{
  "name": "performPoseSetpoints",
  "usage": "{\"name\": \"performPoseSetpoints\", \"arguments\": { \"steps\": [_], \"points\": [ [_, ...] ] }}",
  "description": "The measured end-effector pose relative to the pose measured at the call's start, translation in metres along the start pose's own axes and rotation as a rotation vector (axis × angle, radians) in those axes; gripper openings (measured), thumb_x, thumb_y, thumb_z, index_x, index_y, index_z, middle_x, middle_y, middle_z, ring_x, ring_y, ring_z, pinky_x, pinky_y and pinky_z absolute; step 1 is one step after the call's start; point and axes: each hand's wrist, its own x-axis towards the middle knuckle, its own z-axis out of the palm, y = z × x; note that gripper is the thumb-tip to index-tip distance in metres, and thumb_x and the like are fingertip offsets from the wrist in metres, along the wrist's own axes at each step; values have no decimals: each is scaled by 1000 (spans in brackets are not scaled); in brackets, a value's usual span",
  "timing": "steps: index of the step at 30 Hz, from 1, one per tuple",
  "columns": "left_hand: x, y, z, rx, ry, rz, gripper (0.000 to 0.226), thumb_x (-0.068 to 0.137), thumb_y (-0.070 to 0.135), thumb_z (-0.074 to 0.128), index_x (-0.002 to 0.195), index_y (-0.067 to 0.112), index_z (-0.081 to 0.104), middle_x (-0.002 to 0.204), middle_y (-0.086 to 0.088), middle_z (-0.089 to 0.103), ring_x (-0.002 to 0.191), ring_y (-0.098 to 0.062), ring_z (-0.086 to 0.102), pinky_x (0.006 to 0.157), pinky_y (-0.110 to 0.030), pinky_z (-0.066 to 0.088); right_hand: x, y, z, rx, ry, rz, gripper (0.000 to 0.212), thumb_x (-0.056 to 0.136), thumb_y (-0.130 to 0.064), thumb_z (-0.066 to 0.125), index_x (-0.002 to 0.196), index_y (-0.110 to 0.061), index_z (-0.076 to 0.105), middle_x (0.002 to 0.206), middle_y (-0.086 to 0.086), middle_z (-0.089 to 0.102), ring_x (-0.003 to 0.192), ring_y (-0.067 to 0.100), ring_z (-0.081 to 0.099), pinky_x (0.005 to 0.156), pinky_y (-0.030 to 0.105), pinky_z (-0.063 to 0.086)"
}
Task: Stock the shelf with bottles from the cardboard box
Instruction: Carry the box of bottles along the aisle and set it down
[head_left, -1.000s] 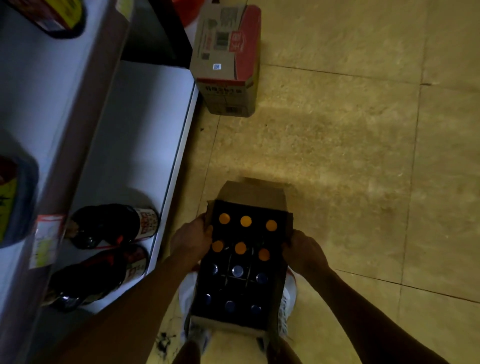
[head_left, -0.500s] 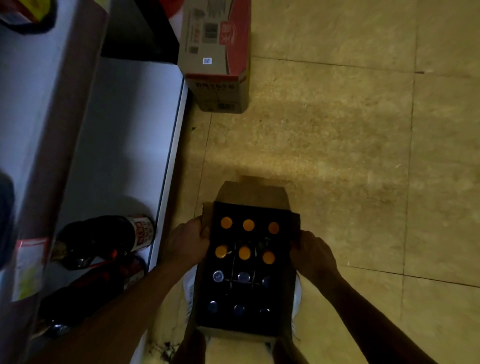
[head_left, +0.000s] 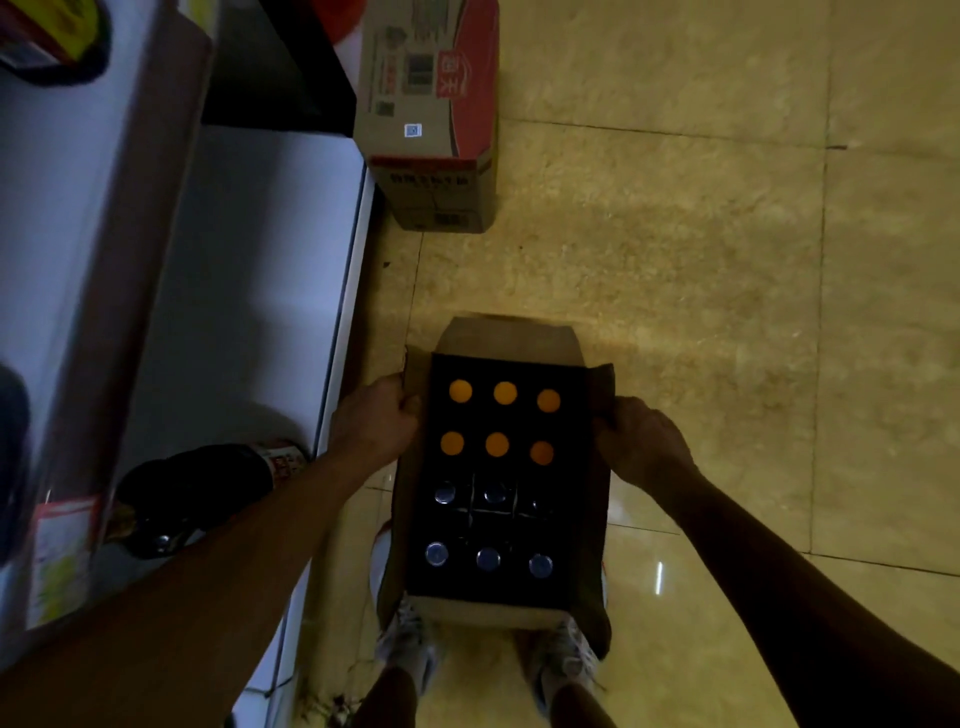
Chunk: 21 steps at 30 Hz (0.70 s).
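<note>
Cardboard box (head_left: 506, 338) still hangs between my left hand (head_left: 374, 431) and right hand (head_left: 644, 447) — both clenched on its sides; barely shifted — bottles (head_left: 497, 444) all unshelved.

Two arms of one person, seen from above in dim light. Both forearms are bare from the bottom edge of the view to the wrist. The left hand (head_left: 374, 426) and right hand (head_left: 644, 441) are bare too. On the feet are pale, whitish lace-up trainers: the left shoe (head_left: 410, 644) and the right shoe (head_left: 563, 654), each with criss-crossed laces and partly hidden from view. A lower leg (head_left: 387, 699) shows as a dark shape by each shoe, too dim to tell if clothed.
</note>
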Motion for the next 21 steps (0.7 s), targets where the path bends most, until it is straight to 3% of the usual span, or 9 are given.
{"name": "performPoseSetpoints", "arguments": {
  "steps": [3,9,11,13,15,17,19,21],
  "points": [
    [2,-12,-5,-49,-19,-2,27,103,33,56,119,14,66,108,-17,70,101,-37,67,81,-36,51,4,13,-3,42,-25,-10,18,100,-22,50,91,-14,63,77,2,64,78,27,67,62,30,44],
    [-9,-36,-10,-147,72,-15,31,100,34,62,129,24,61,110,-10,74,97,-31,71,87,-47,59,-2,39,-5,149,74,37,29,104,-29,53,126,-12,63,99,9,71,83,25,66,75,38,54],
    [-17,-50,-3,-154,151,-60,53,95,23,65,143,33,45,104,-14,70,92,-35,70,84,-50,60,-6,54,-1,118,175,46,34,102,-31,57,132,-15,58,88,4,69,71,20,63,63,32,49],
    [-26,-63,7,-159,180,-127,77,88,14,64,149,44,28,102,-18,65,89,-41,68,82,-54,59,-10,66,2,116,215,83,38,100,-21,61,136,-15,52,82,1,68,65,17,63,57,29,47],
    [-42,-71,22,-141,144,-178,86,88,13,66,154,46,23,119,-20,58,99,-46,65,88,-55,56,-13,76,8,130,175,116,49,98,-15,62,143,-16,43,88,5,72,69,21,68,58,31,50],
    [-58,-74,43,-97,103,-177,85,90,14,70,159,38,27,137,-22,46,112,-46,61,94,-49,52,-18,83,17,116,128,122,54,101,-23,58,149,-19,34,99,8,71,76,23,69,61,33,54],
    [-70,-79,60,-120,46,-181,80,91,14,70,159,30,30,150,-22,37,126,-43,53,101,-43,46,-23,88,31,85,65,100,51,102,-32,52,149,-23,32,113,9,67,87,26,69,71,42,60],
    [-76,-82,76,-128,-9,-197,76,94,21,68,159,27,29,157,-21,33,136,-41,45,108,-43,41,-32,87,44,28,-25,77,50,104,-34,48,150,-21,32,126,15,60,99,30,68,79,42,60]
  ]
}}
